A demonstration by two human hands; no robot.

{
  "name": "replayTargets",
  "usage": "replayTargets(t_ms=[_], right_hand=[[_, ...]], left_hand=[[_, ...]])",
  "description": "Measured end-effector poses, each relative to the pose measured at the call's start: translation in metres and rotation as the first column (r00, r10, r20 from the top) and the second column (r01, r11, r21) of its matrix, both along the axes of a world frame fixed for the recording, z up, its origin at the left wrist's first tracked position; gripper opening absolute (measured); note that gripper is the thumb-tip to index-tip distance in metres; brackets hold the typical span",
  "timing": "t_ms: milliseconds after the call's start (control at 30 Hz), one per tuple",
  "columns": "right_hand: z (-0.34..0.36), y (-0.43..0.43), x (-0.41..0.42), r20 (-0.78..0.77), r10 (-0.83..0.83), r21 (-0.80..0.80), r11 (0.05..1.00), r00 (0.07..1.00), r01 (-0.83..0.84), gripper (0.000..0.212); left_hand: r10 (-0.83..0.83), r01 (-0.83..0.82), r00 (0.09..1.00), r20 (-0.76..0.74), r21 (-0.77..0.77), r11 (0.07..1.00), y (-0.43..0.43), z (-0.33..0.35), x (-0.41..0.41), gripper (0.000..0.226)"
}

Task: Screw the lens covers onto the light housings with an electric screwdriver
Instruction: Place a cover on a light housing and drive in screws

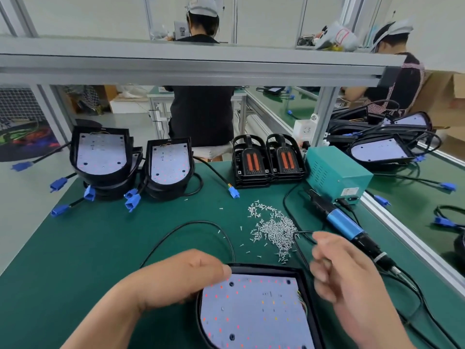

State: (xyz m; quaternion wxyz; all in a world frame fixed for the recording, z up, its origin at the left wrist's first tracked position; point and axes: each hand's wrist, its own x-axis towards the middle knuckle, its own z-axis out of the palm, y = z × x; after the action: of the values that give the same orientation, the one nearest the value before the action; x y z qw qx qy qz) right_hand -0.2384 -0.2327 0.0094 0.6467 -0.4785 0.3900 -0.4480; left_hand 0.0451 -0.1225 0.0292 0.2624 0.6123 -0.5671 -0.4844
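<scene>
Curling round the top-left rim of the near light housing (pixel 254 313), the left hand (pixel 181 278) grips its black edge, thumb on the rim. Over the housing's right corner the right hand (pixel 344 278) hovers, its fingers (pixel 322 275) loosely bent and blurred; whether they pinch anything I cannot tell. Beyond, loose screws (pixel 276 233) and the electric screwdriver (pixel 344 225) lie on the green desk (pixel 100 248).
</scene>
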Motion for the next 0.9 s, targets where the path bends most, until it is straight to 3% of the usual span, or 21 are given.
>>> replayTargets(t_ms=[167,333,567,900], right_hand=[[0.030,-0.051,0.043,-0.297,0.069,-0.296,0.942,0.952,-0.161,0.021],[0.045,-0.131,0.122,-0.557,-0.162,-0.542,0.814,0.815,-0.209,0.015],[0.047,-0.208,0.199,-0.691,-0.359,-0.618,0.743,0.627,-0.256,0.043],[0.053,-0.262,0.238,-0.760,-0.551,-0.649,0.650,0.344,-0.394,0.037]], left_hand=[[-0.044,0.050,0.984,0.172,-0.027,0.998,-0.003,0.001,-0.005,0.050],[-0.039,0.051,0.984,0.176,-0.063,0.997,-0.004,-0.003,-0.005,0.025],[-0.026,0.038,0.988,0.151,-0.075,0.996,-0.007,-0.010,0.002,0.020],[0.010,-0.004,0.995,0.103,-0.056,0.998,-0.007,-0.018,0.006,0.024]])
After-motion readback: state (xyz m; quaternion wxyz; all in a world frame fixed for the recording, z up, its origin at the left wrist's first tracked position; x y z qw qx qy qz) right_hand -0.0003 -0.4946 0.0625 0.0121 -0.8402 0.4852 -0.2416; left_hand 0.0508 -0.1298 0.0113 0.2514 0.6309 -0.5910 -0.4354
